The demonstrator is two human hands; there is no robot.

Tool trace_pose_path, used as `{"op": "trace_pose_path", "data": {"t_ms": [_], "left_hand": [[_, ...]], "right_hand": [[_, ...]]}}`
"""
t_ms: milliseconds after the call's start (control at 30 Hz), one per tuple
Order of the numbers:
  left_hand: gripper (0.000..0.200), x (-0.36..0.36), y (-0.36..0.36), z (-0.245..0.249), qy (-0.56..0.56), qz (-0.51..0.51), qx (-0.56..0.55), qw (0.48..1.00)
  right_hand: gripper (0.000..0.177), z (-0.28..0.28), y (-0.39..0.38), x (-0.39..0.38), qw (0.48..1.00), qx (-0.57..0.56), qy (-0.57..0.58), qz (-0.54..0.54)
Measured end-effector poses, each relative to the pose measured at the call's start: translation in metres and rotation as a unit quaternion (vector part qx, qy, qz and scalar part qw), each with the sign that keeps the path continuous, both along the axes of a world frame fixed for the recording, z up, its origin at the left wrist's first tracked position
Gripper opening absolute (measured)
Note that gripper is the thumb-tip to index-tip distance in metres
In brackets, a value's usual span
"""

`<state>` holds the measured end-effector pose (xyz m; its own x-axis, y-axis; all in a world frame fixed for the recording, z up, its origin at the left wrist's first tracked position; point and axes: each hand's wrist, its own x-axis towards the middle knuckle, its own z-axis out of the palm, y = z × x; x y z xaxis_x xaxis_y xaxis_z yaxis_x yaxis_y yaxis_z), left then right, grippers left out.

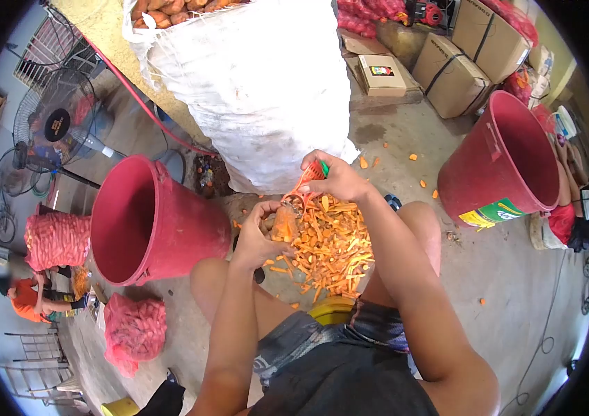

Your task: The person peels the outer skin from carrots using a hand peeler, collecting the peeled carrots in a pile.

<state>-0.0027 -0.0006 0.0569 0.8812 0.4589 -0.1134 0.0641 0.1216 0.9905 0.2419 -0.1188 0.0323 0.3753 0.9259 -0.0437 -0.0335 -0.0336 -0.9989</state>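
Orange peeler gripped in the right hand works best with light strokes clear of the left hand, which clasps the root near the white sack.

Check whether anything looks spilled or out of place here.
A few orange vegetable pieces lie scattered on the concrete floor, apart from the main heap and toward the right-hand red bucket, looking dropped. Nothing else stands out.

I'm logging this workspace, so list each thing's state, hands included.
Left hand: holding vegetable
Right hand: holding orange tool
Vegetable: partly peeled
Left red bin: open
Right red bin: open
White sack: open, filled
Strapped boxes: closed
Orange pieces: cut, heaped
Fan: spinning unclear
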Motion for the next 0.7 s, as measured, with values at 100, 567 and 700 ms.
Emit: {"op": "trace_pose_path", "data": {"t_ms": [100,567,700], "left_hand": [[0.091,-0.003,0.012,-0.018,-0.056,0.009,-0.023,0.998],[0.097,0.005,-0.007,-0.010,-0.074,0.038,-0.068,0.994],[0.093,-0.001,0.004,-0.009,-0.079,-0.028,-0.077,0.993]], "right_hand": [[0.042,0.009,0.002,-0.004,0.997,-0.026,-0.069,-0.021],[0.042,0.056,-0.012,-0.030,0.986,0.052,-0.139,0.069],[0.041,0.026,-0.005,0.000,0.999,-0.026,-0.009,-0.031]]}}
